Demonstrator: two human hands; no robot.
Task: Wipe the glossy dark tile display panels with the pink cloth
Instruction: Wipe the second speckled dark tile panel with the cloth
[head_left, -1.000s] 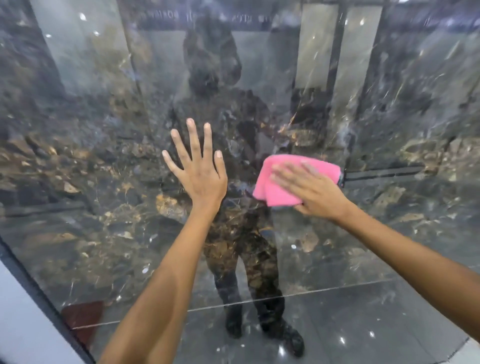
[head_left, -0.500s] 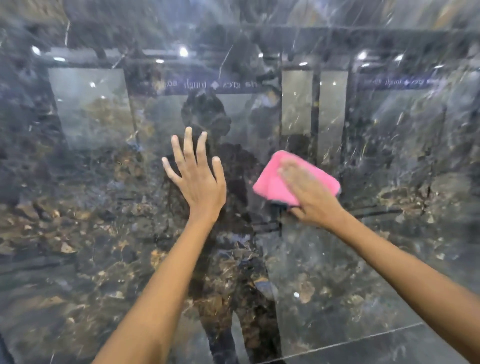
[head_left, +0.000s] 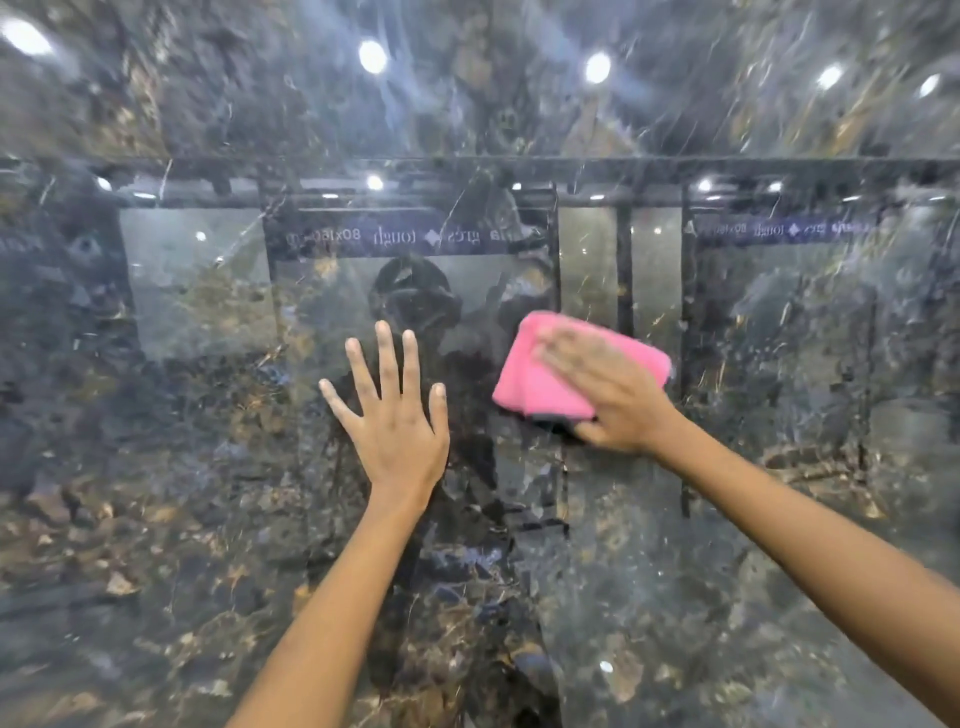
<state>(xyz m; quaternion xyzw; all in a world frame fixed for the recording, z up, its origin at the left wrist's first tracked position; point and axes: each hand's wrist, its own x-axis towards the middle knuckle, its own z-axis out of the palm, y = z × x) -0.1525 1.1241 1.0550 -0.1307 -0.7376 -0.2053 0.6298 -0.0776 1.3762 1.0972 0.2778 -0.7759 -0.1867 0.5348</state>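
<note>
Honestly, much is hard for me to read: the panel (head_left: 156, 519) fills the whole view, its edges cut off, and its gloss throws back ceiling lights (head_left: 372, 56), a mirrored banner (head_left: 405, 238) with blurred lettering, and my own dim reflection. My right hand (head_left: 608, 397) is smeared with blur, fingers flat and stretched over the cloth (head_left: 535, 384), pressing it against the panel; its lower corner hides under my palm. My left hand (head_left: 395, 410) lies flat on the panel beside the cloth, fingers spread wide, holding nothing. Both forearms run out of view.
</note>
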